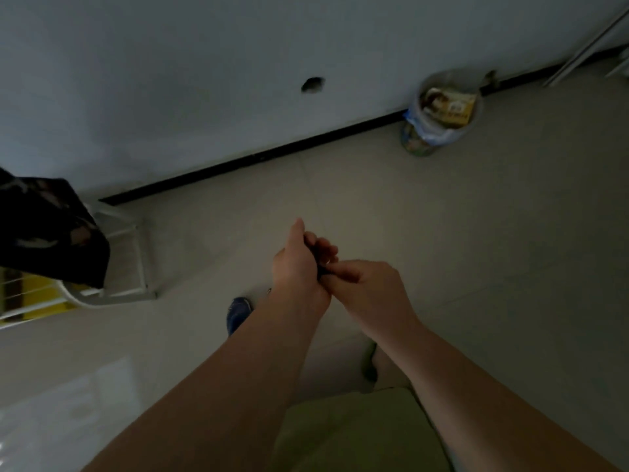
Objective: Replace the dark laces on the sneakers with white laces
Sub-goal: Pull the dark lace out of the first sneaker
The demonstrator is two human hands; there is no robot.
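Observation:
Both hands meet in mid-air above the tiled floor. My left hand (296, 264) is curled round something dark, likely the dark lace (321, 271), of which only a short bit shows between the two hands. My right hand (367, 287) pinches the same dark bit from the right. A blue shoe (238, 315) lies on the floor below my left forearm, partly hidden by it. No white lace is in view.
A white wire rack (126, 253) with a dark cloth (47, 229) over it stands at the left. A lined waste bin (439, 114) full of rubbish sits by the wall's black baseboard (255, 158). A pale green cushion (357, 430) lies near the bottom edge.

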